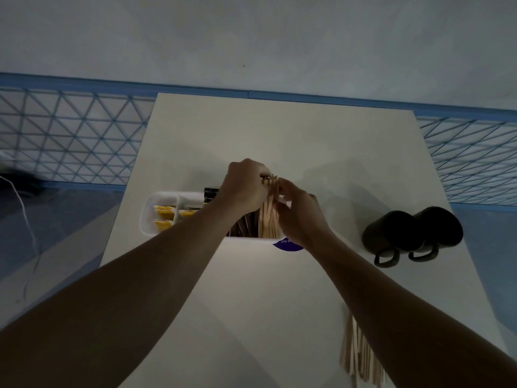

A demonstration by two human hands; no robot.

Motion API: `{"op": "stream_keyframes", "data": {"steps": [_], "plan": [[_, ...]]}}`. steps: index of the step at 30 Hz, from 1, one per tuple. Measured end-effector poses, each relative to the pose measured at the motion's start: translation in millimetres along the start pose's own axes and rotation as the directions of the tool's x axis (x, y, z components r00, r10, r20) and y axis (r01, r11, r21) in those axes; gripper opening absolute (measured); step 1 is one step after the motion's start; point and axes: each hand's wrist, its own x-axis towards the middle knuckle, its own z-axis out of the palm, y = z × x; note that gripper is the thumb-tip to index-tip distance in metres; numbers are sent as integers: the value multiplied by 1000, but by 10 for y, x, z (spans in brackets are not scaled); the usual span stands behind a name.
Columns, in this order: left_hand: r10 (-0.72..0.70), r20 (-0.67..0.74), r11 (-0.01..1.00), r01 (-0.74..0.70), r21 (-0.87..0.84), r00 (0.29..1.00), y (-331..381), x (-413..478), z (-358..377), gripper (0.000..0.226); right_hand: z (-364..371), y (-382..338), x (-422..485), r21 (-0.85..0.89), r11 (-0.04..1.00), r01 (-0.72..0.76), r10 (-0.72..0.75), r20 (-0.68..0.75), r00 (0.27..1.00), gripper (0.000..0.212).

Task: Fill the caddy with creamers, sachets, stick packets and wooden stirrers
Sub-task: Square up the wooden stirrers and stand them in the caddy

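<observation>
A white caddy [147,217] sits mid-table. Yellow sachets [163,212] fill its left compartments, and dark stick packets [242,226] stand in the middle. A bundle of wooden stirrers [269,219] stands upright in the right compartment. My left hand [246,186] grips the top of that bundle from the left. My right hand [300,217] pinches the same stirrers from the right. A black packet [211,193] pokes up behind my left hand. Much of the caddy is hidden by my forearms.
Two black mugs [411,233] lie on their sides at the table's right, handles toward me. A loose pile of wooden stirrers [359,357] lies near the front right, partly under my right forearm. A blue-patterned wall and floor surround the table [279,141].
</observation>
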Motion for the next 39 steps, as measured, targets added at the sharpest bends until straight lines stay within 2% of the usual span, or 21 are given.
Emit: {"op": "stream_keyframes", "data": {"steps": [4, 8, 11, 15, 19, 22, 27, 32, 34, 39], "plan": [[2, -60, 1000, -3, -25, 998, -52, -16, 29, 27, 4, -14, -18, -55, 996, 70, -73, -65, 995, 44], [-43, -58, 999, 42, -17, 997, -80, -27, 44, 41, -11, 4, -57, -35, 999, -11, 10, -9, 1000, 37], [-35, -59, 999, 33, -38, 998, -52, -64, 24, 49, -63, 10, -112, -19, 999, -44, 45, 15, 999, 39], [4, -115, 998, -11, -60, 993, 40, -132, 0, 46, -142, 39, -183, -11, 996, -87, 87, 7, 996, 39], [42, -157, 996, -54, -75, 987, 153, -228, 37, 33, -238, 89, -284, -4, 994, -109, 109, -6, 994, 44], [60, -138, 994, -72, -87, 989, 237, -327, 117, 24, -314, 174, -391, 1, 993, -119, 119, -29, 992, 53], [26, -113, 994, -38, -105, 993, 310, -474, 290, 25, -377, 356, -553, 5, 990, -138, 138, -42, 989, 55], [-7, -34, 988, 2, -152, 999, 376, -626, 463, 27, -421, 479, -762, 31, 992, -123, 124, -50, 991, 47], [-7, 7, 991, 8, -135, 1000, 420, -703, 540, 30, -432, 539, -846, 25, 991, -131, 132, -53, 990, 42], [-9, 72, 999, 12, -50, 997, 552, -904, 843, 19, -512, 772, -1137, -5, 986, -169, 168, -5, 986, 34]]}}
